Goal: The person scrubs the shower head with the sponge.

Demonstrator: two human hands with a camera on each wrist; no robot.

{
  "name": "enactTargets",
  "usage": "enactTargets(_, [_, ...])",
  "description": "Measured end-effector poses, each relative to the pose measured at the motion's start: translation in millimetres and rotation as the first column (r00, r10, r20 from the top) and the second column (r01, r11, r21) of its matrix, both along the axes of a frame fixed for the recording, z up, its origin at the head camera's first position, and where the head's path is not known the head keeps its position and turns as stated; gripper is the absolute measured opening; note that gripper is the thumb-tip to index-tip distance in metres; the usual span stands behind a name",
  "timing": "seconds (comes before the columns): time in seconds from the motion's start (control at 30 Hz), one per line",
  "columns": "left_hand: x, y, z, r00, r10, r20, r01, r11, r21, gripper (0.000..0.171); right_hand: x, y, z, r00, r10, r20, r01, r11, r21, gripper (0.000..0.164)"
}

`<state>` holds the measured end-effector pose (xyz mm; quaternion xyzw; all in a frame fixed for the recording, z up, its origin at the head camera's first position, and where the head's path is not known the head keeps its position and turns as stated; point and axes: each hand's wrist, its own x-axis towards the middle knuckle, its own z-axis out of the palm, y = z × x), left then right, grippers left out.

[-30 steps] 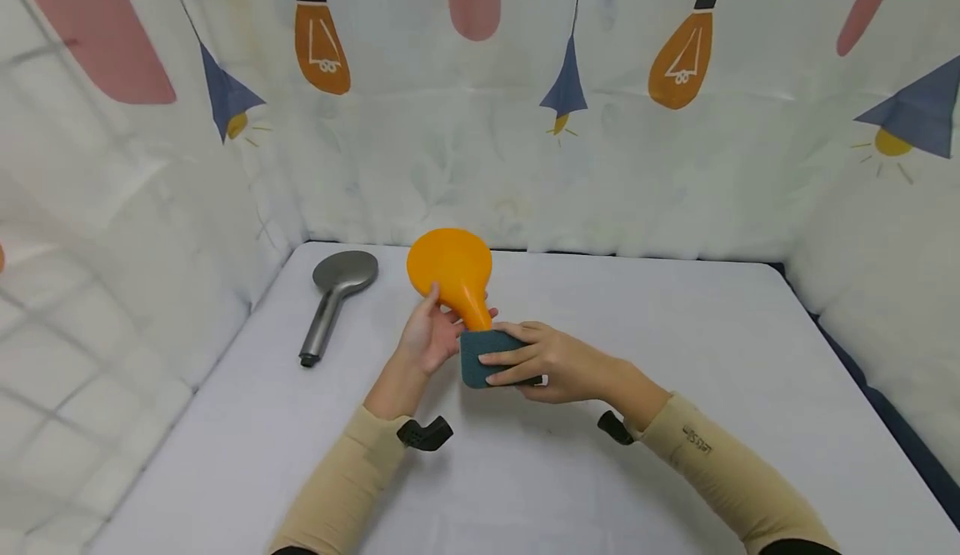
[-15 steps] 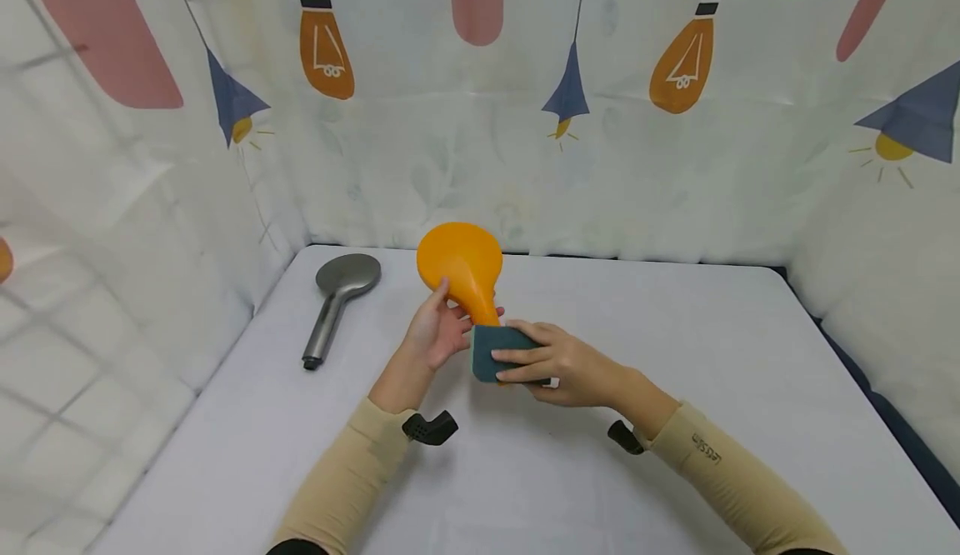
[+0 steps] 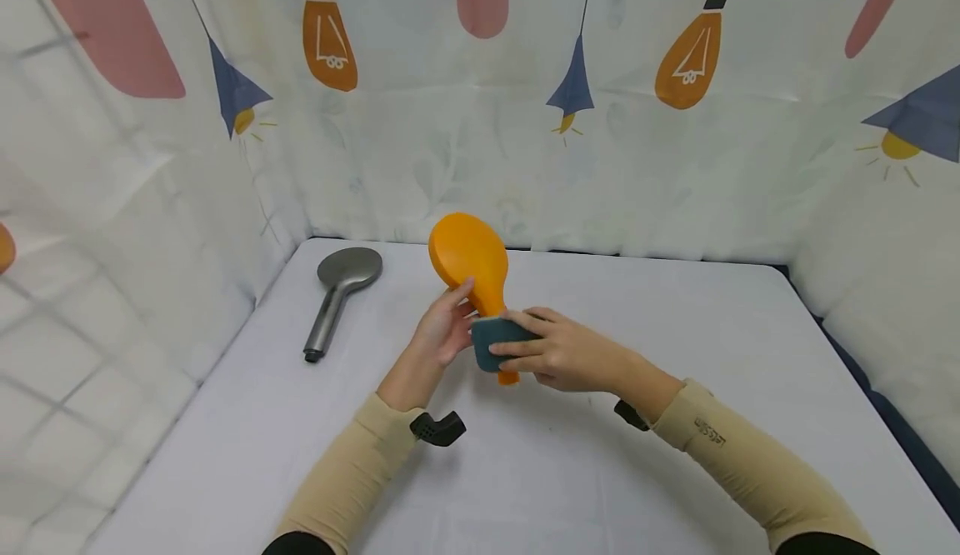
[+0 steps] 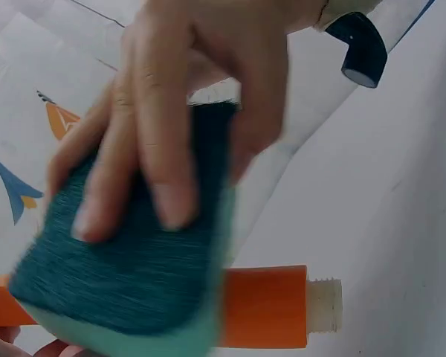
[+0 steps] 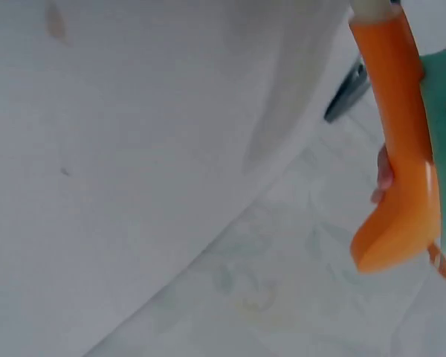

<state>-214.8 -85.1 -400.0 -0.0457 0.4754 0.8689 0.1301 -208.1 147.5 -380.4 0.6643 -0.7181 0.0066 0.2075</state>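
An orange shower head is held up over the table, its round head toward the far side. My left hand grips it near the neck, with the thumb along its side. A dark green sponge with a paler green layer lies against the handle. My right hand holds this sponge, fingers spread across its dark face. Below the sponge the handle's end shows; in the left wrist view it is an orange tube with a pale threaded tip. The right wrist view catches the sponge's pale layer touching the handle.
A grey shower head lies on the white table, left of my hands. White cloth walls printed with lamps and bulbs stand along the table's back and sides.
The orange shower head has turned, so its side rim shows, and shifted slightly right. Against the handle the sponge has moved up, baring the handle's lower end. Both hands keep their hold.
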Motion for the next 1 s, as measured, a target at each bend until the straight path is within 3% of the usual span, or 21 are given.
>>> enactTargets(0.17, [-0.1, -1, 0.4, 1.0, 0.003, -0.011, -0.003, 1.0, -0.018, 0.05, 6.5, -1, 2.7, 0.999, 0.043, 0.004, -0.043, 0.988, 0.148, 0.042])
enactTargets(0.4, [1.0, 1, -0.2, 0.998, -0.052, 0.028, 0.051, 0.999, 0.009, 0.053, -4.5, 0, 14.9, 1.0, -0.017, 0.001, 0.017, 0.998, 0.058, 0.046])
enactTargets(0.67, [0.6, 0, -5.7, 0.997, -0.071, 0.039, 0.071, 0.997, 0.006, 0.053, 5.3, 7, 5.2, 0.997, 0.043, 0.058, -0.05, 0.992, 0.119, 0.047])
enactTargets(0.83, [0.4, 1, -8.1, 0.992, -0.114, 0.055, 0.111, 0.992, 0.053, 0.051, -4.3, 8, 12.8, 0.997, 0.005, 0.076, -0.009, 0.999, 0.047, 0.047])
enactTargets(1.0, [1.4, -6, -9.3, 0.992, -0.119, 0.041, 0.113, 0.986, 0.12, 0.049, 1.2, 9, 1.2, 0.989, 0.043, 0.139, -0.045, 0.999, 0.009, 0.049])
